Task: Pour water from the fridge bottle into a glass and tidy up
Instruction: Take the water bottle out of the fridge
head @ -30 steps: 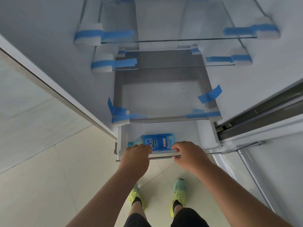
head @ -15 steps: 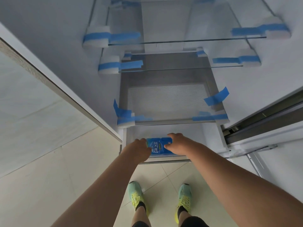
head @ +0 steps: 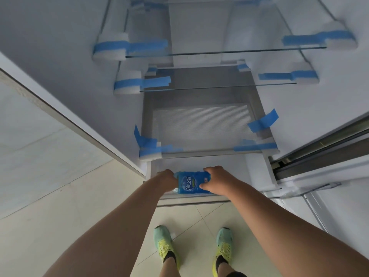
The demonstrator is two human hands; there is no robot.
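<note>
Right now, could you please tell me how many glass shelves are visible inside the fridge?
3. The top glass shelf is highest in view, the middle glass shelf sits just below it, and the lowest glass shelf lies directly above the drawer. More may be hidden above.

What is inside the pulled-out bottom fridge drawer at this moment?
One blue-labelled water bottle lying on its side, gripped by the left hand and the right hand. The hands cover both its ends and part of the drawer floor.
</note>
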